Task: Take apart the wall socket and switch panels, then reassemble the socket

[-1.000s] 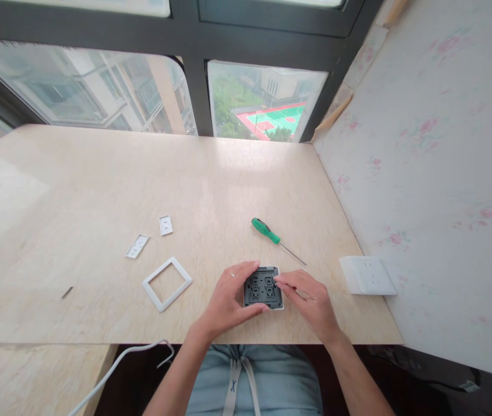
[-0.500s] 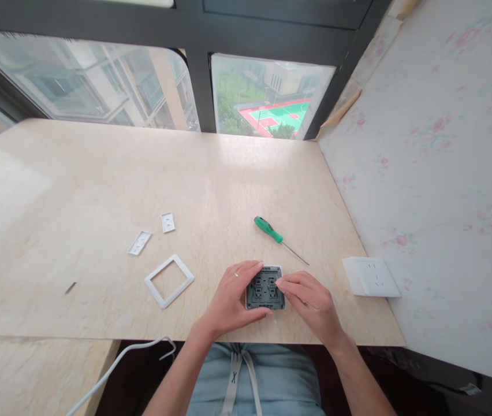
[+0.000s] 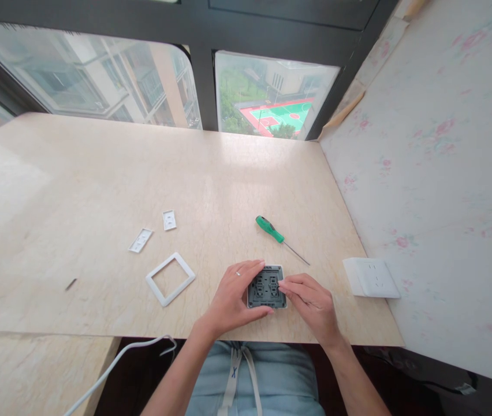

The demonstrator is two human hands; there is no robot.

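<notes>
A dark grey wall switch body (image 3: 267, 292) with a white edge lies on the tabletop near its front edge. My left hand (image 3: 238, 294) grips it from the left, thumb along the near side and fingers at the far side. At its right, my right hand (image 3: 309, 297) is closed in a pinch, fingertips at the right-hand mechanism; whatever sits between them is too small to make out. Beyond the switch body is a green-handled screwdriver (image 3: 270, 229). To the left lie a white switch frame (image 3: 184, 283) and two white rocker covers (image 3: 141, 240).
A white socket box (image 3: 378, 277) projects from the flowered wall on the right. A small dark sliver (image 3: 71, 283) lies at the left of the tabletop (image 3: 99, 185). Below the front edge runs a white cable (image 3: 133, 346). Windows line the far side.
The view has shifted slightly. My left hand keeps its grip on the switch body, and my right fingertips remain at its right-hand mechanism with hardly any movement.
</notes>
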